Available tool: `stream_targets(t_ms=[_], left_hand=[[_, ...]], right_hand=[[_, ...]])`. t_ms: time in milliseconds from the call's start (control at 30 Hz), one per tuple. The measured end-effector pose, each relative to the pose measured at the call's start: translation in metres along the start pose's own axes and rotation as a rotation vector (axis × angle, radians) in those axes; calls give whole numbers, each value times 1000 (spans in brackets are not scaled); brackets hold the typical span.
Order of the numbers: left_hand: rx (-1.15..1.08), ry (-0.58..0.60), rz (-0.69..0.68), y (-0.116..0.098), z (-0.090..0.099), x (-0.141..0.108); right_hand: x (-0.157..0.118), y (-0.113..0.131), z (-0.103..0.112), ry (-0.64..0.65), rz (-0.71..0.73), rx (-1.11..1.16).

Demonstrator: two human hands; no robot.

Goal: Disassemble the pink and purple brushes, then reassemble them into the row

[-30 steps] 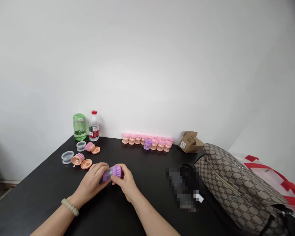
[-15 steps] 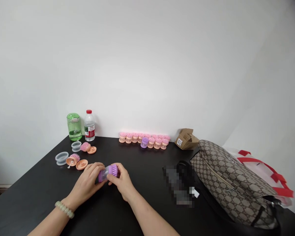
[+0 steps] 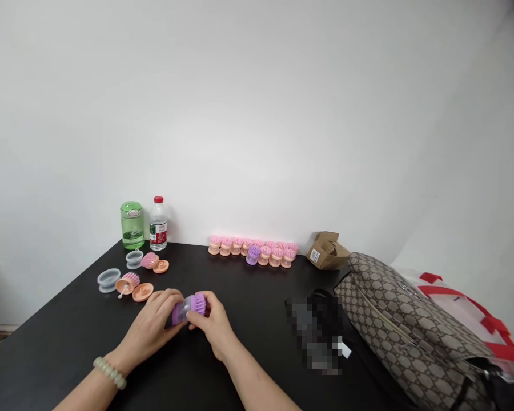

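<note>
Between my two hands a purple bristle brush (image 3: 189, 308) with a clear middle section lies on its side, just over the black table. My left hand (image 3: 156, 319) is wrapped round its base end. The fingers and thumb of my right hand (image 3: 212, 321) grip it at the bristle end, with the bristles pointing right. Left of my hands are loose brush parts: a pink bristle head in an orange cup (image 3: 127, 283), an orange disc (image 3: 143, 292), a clear ring (image 3: 108, 280), and behind them another pink bristle head (image 3: 149, 261), orange disc (image 3: 160, 266) and clear ring (image 3: 134, 260).
Along the wall stands a row of pink brushes (image 3: 236, 246) with one purple brush (image 3: 253, 255) in front. A green jug (image 3: 132, 225) and a water bottle (image 3: 158, 224) stand back left. To the right are a cardboard box (image 3: 326, 252), a patterned bag (image 3: 405, 319) and a blurred-out item (image 3: 314, 331).
Both hands keep their grip on the purple brush, which has turned only slightly. The whole scene sits a little lower in view, as the camera has tilted.
</note>
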State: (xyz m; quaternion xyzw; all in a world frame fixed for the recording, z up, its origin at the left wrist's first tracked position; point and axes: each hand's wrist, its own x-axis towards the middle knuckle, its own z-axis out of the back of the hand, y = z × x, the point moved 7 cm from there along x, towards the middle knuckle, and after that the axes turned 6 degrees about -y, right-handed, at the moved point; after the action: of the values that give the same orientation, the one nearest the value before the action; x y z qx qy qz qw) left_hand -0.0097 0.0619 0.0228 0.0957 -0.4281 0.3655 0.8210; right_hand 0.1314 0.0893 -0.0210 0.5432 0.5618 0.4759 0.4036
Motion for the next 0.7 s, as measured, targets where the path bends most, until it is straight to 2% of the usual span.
stream_targets(t_ms=[100,300,600,700], left_hand=[[-3,4,4,-1,1,1],[-32,37,22,-1,-1,2],[-174,147,307,9,-1,4],[-234,169,373,15,1,4]], right_hand=[[-2,6,2,-17,29,4],[-1,2,0,-5,-17,-41],[-3,26,7,-19,101,-161],[-1,31,15,-69,142,-205]])
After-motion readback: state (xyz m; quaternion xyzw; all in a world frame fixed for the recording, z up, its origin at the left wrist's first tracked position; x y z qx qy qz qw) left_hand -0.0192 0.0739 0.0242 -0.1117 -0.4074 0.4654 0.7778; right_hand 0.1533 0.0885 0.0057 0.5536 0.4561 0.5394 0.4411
